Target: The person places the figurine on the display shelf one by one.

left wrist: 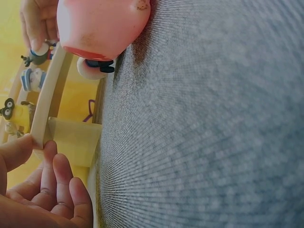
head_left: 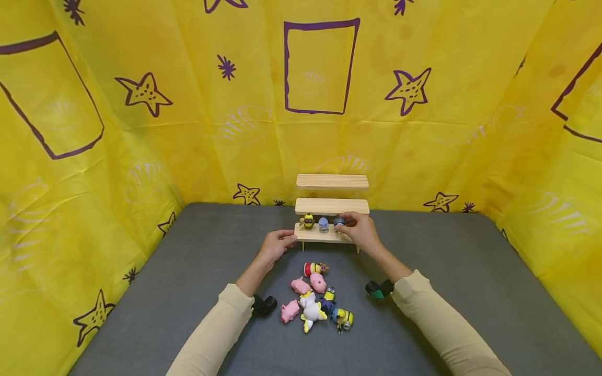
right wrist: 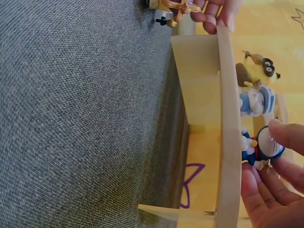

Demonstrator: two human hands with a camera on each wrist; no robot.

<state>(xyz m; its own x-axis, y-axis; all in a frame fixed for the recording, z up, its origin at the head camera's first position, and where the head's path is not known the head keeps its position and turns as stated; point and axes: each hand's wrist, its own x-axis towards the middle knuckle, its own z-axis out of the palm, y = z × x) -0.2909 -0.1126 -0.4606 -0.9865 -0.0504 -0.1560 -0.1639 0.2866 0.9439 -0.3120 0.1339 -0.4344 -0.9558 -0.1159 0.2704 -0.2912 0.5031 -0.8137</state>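
A three-tier wooden display stand [head_left: 332, 206] stands at the back. My left hand [head_left: 276, 246] pinches the left end of its lowest tier, thumb above and fingers below, as the left wrist view shows. With thumb and fingers, my right hand [head_left: 361, 232] holds a blue-and-white Doraemon figurine [right wrist: 270, 142] upright at that tier's right part. Beside it on the same tier are a small pale-blue figurine with a blue cap [right wrist: 256, 101] and, farther left, a yellow minion figurine [head_left: 308, 221] with dark goggles.
Several toys lie on the grey cloth [head_left: 197, 313] in front of the stand: pink pigs [head_left: 290, 311], a white-and-yellow figure [head_left: 312, 309], minion figurines [head_left: 345, 318] and a red-and-yellow figurine [head_left: 314, 269]. Yellow printed curtains [head_left: 263, 151] surround the table.
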